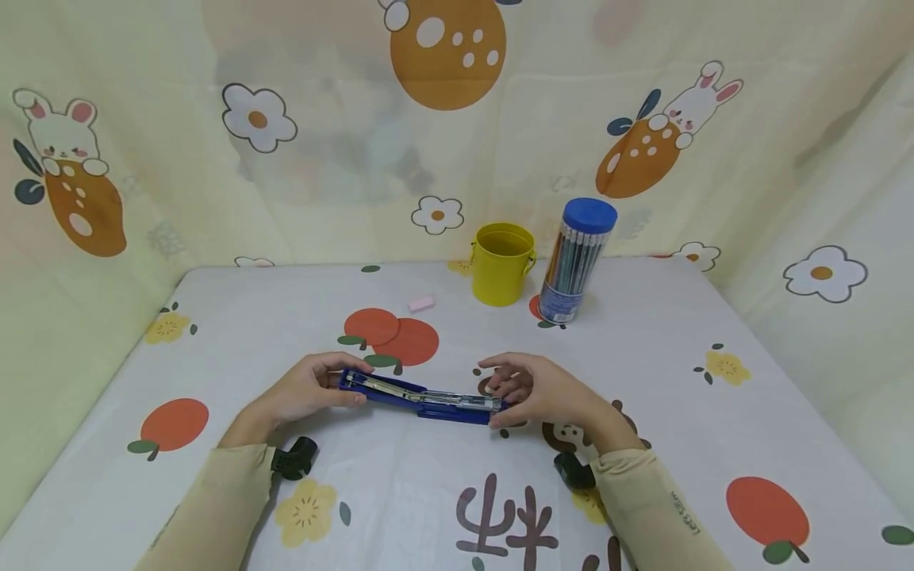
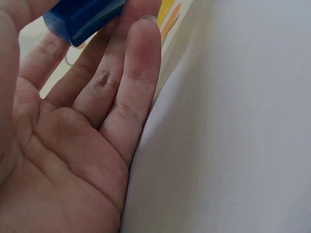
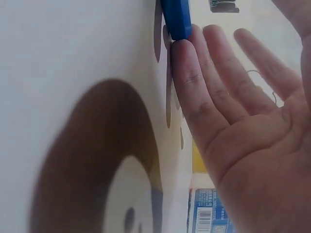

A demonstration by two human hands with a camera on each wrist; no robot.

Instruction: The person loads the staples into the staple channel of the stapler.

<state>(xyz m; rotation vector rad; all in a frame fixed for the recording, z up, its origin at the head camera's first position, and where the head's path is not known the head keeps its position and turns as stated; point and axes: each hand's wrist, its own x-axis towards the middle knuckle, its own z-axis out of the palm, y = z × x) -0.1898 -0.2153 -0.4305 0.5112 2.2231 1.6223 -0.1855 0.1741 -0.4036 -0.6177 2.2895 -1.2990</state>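
A blue stapler (image 1: 457, 415), unfolded nearly flat with its metal inside facing up, spans the gap between both hands. At its left end my left hand (image 1: 314, 388) pinches it between thumb and fingers; the left wrist view shows the blue end (image 2: 85, 19) against these fingers. My right hand (image 1: 546, 388) is at the other end, its thumb at the stapler's tip and the other fingers loosely bent. In the right wrist view the blue tip (image 3: 177, 22) meets a fingertip, and the fingers are fairly straight, not wrapped round it.
Behind the hands stand a yellow bucket (image 1: 497, 274) and a clear tub of pencils (image 1: 571, 266) with a blue lid. A small pink eraser-like block (image 1: 421, 304) lies left of the bucket. A patterned cloth (image 1: 178, 507) covers the table, with curtains behind.
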